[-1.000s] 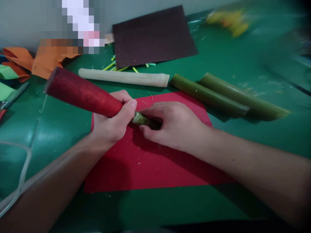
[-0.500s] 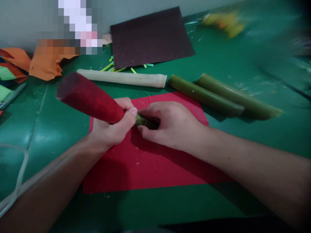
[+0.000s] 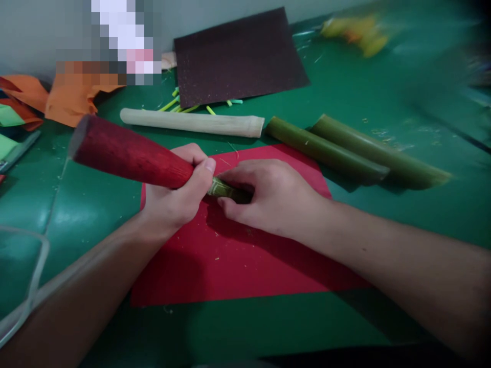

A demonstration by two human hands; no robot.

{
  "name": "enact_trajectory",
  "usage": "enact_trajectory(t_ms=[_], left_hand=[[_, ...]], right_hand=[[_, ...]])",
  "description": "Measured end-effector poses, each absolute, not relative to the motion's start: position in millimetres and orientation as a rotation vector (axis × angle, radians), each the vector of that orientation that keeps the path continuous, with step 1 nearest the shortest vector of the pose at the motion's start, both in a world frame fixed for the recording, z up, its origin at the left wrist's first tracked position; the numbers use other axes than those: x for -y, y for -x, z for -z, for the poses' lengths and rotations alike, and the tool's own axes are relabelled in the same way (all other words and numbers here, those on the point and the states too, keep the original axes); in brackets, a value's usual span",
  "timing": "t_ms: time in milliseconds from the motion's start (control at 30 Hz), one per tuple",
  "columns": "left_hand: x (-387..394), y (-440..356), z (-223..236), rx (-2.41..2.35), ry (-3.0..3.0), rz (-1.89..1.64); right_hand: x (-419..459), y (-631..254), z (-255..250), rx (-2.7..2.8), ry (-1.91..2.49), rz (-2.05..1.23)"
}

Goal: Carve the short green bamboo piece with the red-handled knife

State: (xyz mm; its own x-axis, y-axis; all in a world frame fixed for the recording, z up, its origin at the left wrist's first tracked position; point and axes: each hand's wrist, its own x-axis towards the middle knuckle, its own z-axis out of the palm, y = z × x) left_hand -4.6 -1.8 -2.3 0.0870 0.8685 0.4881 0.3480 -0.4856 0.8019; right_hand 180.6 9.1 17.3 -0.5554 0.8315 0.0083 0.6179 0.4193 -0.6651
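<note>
My left hand (image 3: 178, 191) is wrapped around a bamboo piece whose long part is covered in dark red (image 3: 123, 153); that red end points up and to the left. The bare green end (image 3: 222, 189) of the same piece shows between my hands. My right hand (image 3: 268, 197) is closed over that green end, pressing it onto a red paper sheet (image 3: 238, 260) lying on the green table.
Behind the red sheet lie a pale peeled stick (image 3: 192, 122) and two green bamboo tubes (image 3: 345, 151). A dark brown sheet (image 3: 238, 53) lies at the back, orange paper (image 3: 69, 99) at the far left, small green cut bits (image 3: 184, 106) between them. A clear cord (image 3: 26, 286) loops at the left.
The red-covered end has swung slightly left and down again after lifting half a second ago. Both hands keep their grip in the same place.
</note>
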Motion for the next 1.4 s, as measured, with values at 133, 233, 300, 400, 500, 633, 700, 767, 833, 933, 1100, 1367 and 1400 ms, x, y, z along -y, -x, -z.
enact_trajectory(t_ms=[133, 233, 300, 400, 500, 633, 700, 767, 833, 933, 1100, 1367, 1400], left_hand=[[1.1, 6.0, 1.4, -1.146, -1.938, -1.357], [2.5, 6.2, -1.2, -1.112, -1.93, -1.316], [3.8, 5.6, -2.4, -1.095, -1.93, -1.27], [4.5, 3.6, -1.0, -1.044, -1.934, -1.279], [3.3, 1.4, 2.3, -1.101, -1.815, -1.395], [2.4, 0.4, 2.7, -1.15, -1.769, -1.369], [2.7, 0.9, 1.4, -1.141, -1.787, -1.327], [2.9, 1.4, 0.4, -1.116, -1.801, -1.306], [2.5, 1.8, 0.2, -1.077, -1.811, -1.316], [1.1, 2.4, 0.4, -1.053, -1.822, -1.323], [0.0, 4.0, 0.1, -1.011, -1.909, -1.273], [-0.8, 2.0, 5.8, -1.119, -1.723, -1.374], [-0.9, 2.0, 5.9, -1.119, -1.73, -1.368]], right_hand=[[-8.7, -181.2, -16.6, 2.333, 1.217, -0.878], [-7.8, -182.1, -16.1, 2.338, 1.205, -0.873], [-7.7, -182.7, -15.9, 2.344, 1.198, -0.878], [-8.8, -183.1, -15.8, 2.347, 1.19, -0.873], [-10.4, -183.2, -15.6, 2.34, 1.21, -0.861], [-11.2, -184.0, -14.3, 2.315, 1.186, -0.882], [-11.0, -184.5, -13.9, 2.307, 1.172, -0.898], [-10.4, -184.7, -14.2, 2.313, 1.174, -0.904], [-9.6, -184.4, -15.0, 2.325, 1.182, -0.901], [-8.6, -183.8, -15.9, 2.335, 1.193, -0.886], [-10.1, -185.3, -14.8, 2.321, 1.166, -0.906], [-10.6, -184.1, -15.6, 2.324, 1.205, -0.847], [-10.4, -183.7, -15.8, 2.33, 1.204, -0.843]])
